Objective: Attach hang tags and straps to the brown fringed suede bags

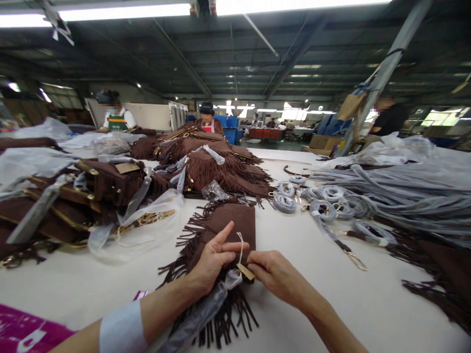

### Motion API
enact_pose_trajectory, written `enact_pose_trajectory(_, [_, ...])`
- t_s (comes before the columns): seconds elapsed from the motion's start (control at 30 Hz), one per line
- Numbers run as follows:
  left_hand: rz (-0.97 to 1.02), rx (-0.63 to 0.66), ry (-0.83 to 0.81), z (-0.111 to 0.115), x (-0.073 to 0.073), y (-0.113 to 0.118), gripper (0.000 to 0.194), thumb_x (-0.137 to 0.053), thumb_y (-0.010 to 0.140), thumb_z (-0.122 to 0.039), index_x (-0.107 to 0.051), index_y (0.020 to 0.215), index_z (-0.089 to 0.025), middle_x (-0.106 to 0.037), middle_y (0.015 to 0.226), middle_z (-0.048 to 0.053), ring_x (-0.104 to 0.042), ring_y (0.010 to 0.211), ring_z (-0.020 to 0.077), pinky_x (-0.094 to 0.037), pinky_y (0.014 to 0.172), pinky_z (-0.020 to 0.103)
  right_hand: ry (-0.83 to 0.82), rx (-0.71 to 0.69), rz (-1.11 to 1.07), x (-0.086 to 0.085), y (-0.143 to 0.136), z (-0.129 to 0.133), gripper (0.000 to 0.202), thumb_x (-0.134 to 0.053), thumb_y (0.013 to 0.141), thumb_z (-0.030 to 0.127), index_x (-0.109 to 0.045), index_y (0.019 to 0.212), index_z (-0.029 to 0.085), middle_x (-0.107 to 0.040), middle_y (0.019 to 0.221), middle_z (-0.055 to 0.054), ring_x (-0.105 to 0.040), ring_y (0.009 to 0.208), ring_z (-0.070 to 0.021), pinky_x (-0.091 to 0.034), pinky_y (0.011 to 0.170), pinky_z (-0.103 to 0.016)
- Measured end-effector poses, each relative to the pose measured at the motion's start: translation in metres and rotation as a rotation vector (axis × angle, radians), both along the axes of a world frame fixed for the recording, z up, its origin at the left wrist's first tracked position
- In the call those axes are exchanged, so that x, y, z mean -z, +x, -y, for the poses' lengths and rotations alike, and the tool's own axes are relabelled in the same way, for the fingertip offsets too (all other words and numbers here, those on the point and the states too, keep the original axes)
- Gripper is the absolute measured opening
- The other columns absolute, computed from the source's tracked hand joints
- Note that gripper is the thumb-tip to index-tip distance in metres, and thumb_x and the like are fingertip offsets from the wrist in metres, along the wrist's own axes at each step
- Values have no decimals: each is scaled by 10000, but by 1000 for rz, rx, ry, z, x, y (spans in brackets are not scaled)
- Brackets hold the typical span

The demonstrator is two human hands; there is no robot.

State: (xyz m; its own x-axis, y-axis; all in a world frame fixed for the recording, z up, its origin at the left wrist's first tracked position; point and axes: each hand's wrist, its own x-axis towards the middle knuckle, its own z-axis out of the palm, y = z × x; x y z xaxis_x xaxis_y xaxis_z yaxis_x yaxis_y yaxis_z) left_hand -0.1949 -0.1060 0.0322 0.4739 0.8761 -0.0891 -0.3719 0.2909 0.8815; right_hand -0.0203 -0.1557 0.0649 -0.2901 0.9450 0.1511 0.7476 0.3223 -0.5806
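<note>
A dark brown fringed bag lies flat on the white table in front of me. My left hand is over it with fingers spread, one fingertip at a thin white string loop. The string rises from a small tan hang tag at the bag's near right side. My right hand pinches the edge of that tag between thumb and curled fingers. A strap wrapped in cloudy plastic extends from beside the tag toward me, under my left forearm.
More brown fringed bags are heaped at the back, with stacked bags at left. A plastic bag with tags and strings lies nearby. Coiled wrapped straps and long wrapped straps cover the right. Several people work beyond the table.
</note>
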Motion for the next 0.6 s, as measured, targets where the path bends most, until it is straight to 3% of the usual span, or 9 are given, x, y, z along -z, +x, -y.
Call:
enact_pose_trajectory(0.17, [-26, -3, 67, -4, 1, 0, 932, -678, 630, -85, -323, 1487, -174, -746, 947, 99, -567, 601, 98, -319, 522, 180, 76, 139, -108, 2, 5, -4, 244, -435, 903, 266, -591, 724, 210, -584, 635, 21, -498, 597, -136, -346, 569, -251])
enact_pose_trajectory(0.37, [-35, -26, 142, 1, 9, 4, 843, -692, 694, -143, -363, 1469, -158, -745, 869, 62, -630, 712, 140, -462, 709, 238, -18, 57, -97, 0, 9, -7, 266, -436, 890, 259, -518, 641, 216, -530, 601, 41, -456, 577, -125, -301, 536, -241])
enact_pose_trajectory(0.6, [-124, -46, 217, -4, 6, 1, 871, -737, 710, -190, -335, 1482, -160, -733, 866, 53, -615, 703, 133, -463, 694, 232, -52, 0, -148, 2, 1, -14, 254, -449, 861, 251, -440, 609, 217, -464, 579, 57, -426, 561, -114, -292, 533, -236])
